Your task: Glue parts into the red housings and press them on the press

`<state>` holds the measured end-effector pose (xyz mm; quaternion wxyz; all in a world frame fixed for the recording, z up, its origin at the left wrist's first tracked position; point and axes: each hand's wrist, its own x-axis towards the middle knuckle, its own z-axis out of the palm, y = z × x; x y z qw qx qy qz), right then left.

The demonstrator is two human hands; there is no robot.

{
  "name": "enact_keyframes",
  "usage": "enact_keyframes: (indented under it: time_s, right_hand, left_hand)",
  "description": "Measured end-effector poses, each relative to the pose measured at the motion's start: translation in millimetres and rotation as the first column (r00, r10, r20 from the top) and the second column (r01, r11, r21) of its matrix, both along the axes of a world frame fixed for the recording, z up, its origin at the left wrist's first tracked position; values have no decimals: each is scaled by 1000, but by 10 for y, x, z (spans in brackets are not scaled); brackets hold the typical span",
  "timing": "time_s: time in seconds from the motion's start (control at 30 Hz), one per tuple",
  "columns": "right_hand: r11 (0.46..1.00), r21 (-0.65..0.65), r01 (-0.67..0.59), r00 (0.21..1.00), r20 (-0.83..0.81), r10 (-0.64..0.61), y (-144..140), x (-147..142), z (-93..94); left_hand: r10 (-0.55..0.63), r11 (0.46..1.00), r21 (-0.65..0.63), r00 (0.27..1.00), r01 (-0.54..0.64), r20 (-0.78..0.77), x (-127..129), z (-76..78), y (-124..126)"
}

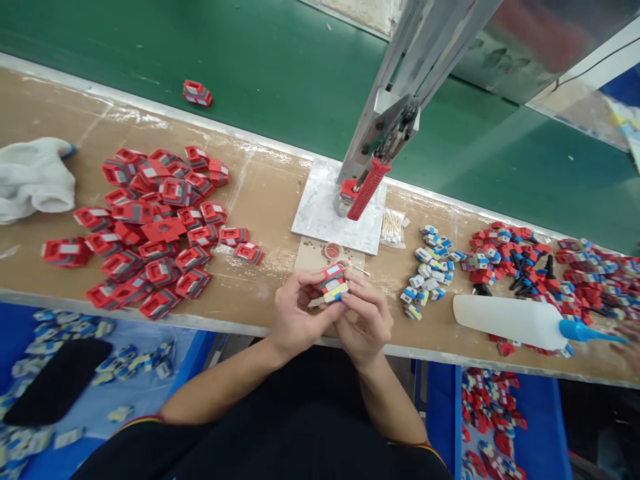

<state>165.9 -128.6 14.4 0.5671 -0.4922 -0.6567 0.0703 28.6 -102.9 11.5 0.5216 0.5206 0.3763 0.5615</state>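
Note:
My left hand [296, 312] and my right hand [365, 319] meet at the front edge of the wooden bench [270, 193]. Together they pinch a small red toy part [332, 283] with grey, blue and yellow pieces on it. The left fingers hold its left side; the right fingers press its lower right corner. Just beyond it lies a small round red-rimmed cap [333, 251] on a cardboard scrap.
A big pile of red parts [153, 230] lies left. A hand press with a red handle [367, 190] stands on a metal plate [320, 213]. Right: small blue-grey pieces [429, 270], mixed red parts [525, 257], white squeeze bottle [510, 321]. White cloth [33, 177] far left. Blue bins [500, 413] below.

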Motion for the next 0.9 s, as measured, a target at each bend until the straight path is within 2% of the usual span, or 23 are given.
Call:
enact_keyframes:
  time_s: [0.1,0.17,0.23,0.3,0.37,0.47,0.5,0.53,0.57,0.63,0.67,0.7,0.73,0.8,0.83,0.87,0.9]
  right_hand:
    - [977,-113,-179,984,-33,177,120,188,121]
    - [943,-194,-270,961,-113,252,302,372,259]
    - [903,-303,-303,953,-108,284,550,546,412]
    - [829,-433,-354,926,-38,375,817,681,560]
    - [736,-512,-443,858,-3,514,1050,775,718]
    - [562,-556,-613,718,-94,690,1292,827,1052]
    - [540,-539,-647,704,-149,695,1349,811,1198]
    - [563,-497,-661,717,-195,670,1397,777,1356]
    - [638,-418,-646,755,-227,615,1435,729,1517]
    - [825,-205,-527,841,-263,472,1476,629,1793]
    - [886,-93,-453,868,-273,415,1475,597,1874]
    - [920,-1,-392,884,-279,376,1460,590,1896]
    - [935,66,-348,894,-277,352,1434,609,1851]
    - [962,89,-258,929,-250,273,1384,712,1566]
    - [982,44,-183,957,-221,189,1376,776,1350]
    - [995,-74,-61,983,-180,46,1389,831,1111]
    - [971,-241,3,992,-122,-33,1424,867,872]
  left_hand:
    - [14,990,-138,996,-2,85,-95,-79,119]
    - [30,989,-147,990,-9,139,-244,-127,229]
    - [85,987,-150,982,-60,167,-421,-151,332]
    - [127,982,-161,975,-97,182,-584,-140,392]
    - [116,981,-177,976,-83,187,-714,-90,392]
    - [42,978,-208,985,-6,168,-839,28,323]
    - [16,976,-218,988,18,155,-861,69,303]
    - [-11,974,-223,990,43,142,-874,108,292]
    - [-40,972,-223,991,69,131,-881,141,291]
    - [-100,971,-202,987,125,127,-890,181,309]
    - [-119,971,-190,984,143,135,-900,186,320]
    - [-121,973,-180,982,147,147,-919,182,327]
    - [-105,975,-176,981,134,162,-946,170,329]
    - [-42,977,-200,982,79,184,-1014,136,324]
    - [-11,972,-230,982,55,191,-1044,123,323]
    - [10,963,-266,980,43,197,-1062,120,328]
    - [24,952,-303,978,41,206,-1066,130,341]
